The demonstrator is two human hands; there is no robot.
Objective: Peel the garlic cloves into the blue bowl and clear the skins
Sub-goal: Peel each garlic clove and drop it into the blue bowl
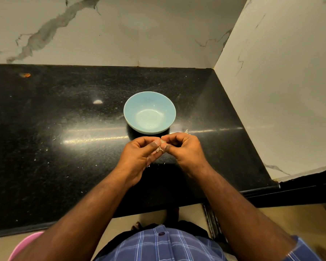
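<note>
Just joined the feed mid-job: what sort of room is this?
Most likely a home kitchen: a black speckled stone countertop in a corner of marble-look wall tiles, with a blue bowl set out.

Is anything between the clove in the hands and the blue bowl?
Nothing visible. Both hands pinch the clove just in front of the bowl, whose open top looks empty.

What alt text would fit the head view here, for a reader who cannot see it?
Both hands, left hand and right hand, pinch a garlic clove above a black counter, just in front of a blue bowl with no cloves visible inside. Marbled walls meet in the corner behind.
</note>
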